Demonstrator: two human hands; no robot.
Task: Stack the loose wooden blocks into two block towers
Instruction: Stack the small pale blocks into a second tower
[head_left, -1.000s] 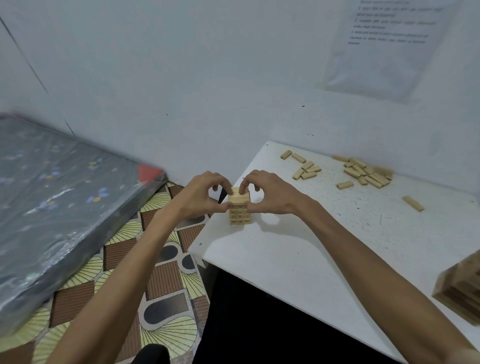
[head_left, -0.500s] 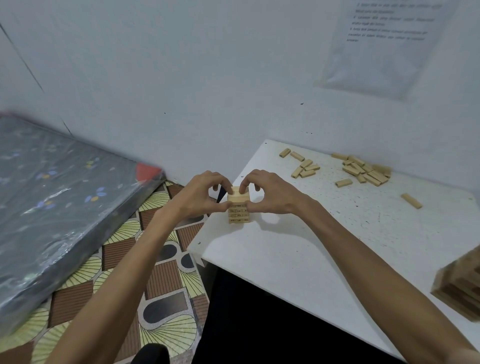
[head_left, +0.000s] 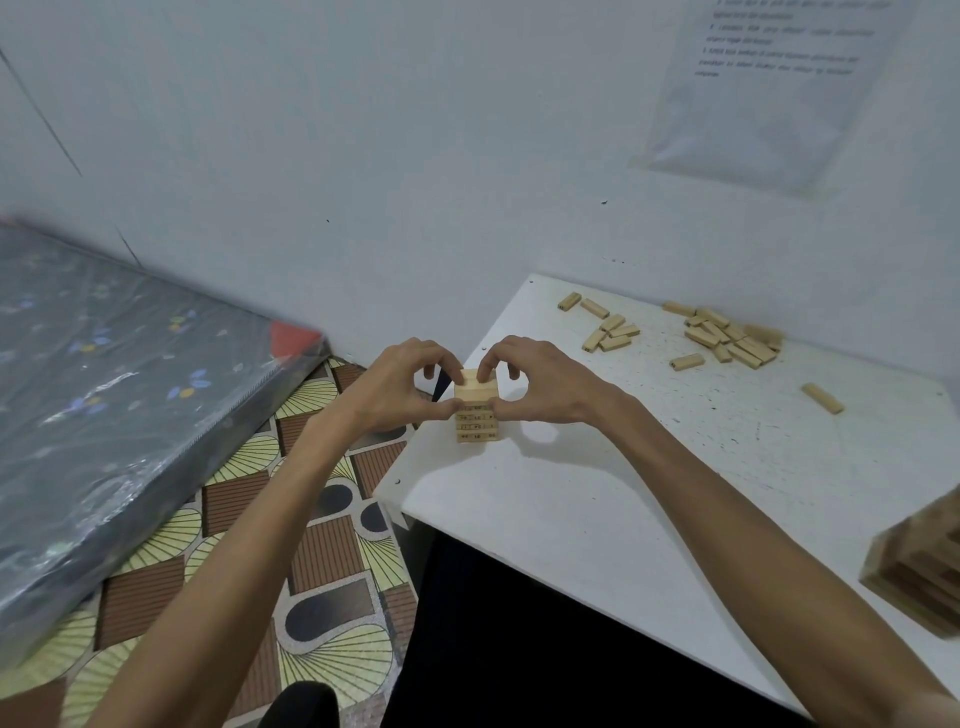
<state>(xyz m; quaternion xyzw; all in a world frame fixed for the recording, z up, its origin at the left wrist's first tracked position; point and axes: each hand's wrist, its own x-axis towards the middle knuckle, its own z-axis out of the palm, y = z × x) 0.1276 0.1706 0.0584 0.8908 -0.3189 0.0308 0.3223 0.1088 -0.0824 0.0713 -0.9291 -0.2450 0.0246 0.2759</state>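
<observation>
Tower (head_left: 478, 430) stands between left hand (head_left: 397, 387) and right hand (head_left: 543, 384) (grip near top).

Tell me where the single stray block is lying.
In the head view, the stray block lies flat on the white table, to the right, a little nearer the person than the bigger pile of loose blocks.

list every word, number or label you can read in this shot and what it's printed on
No text here is legible enough to quote.
Paper sheet: several printed lines, too blurred to read.
Small block tower: dark printed marks on the block faces, possibly numbers, too small to read.
Loose blocks: dark marks on a few ends, not legible.
</observation>
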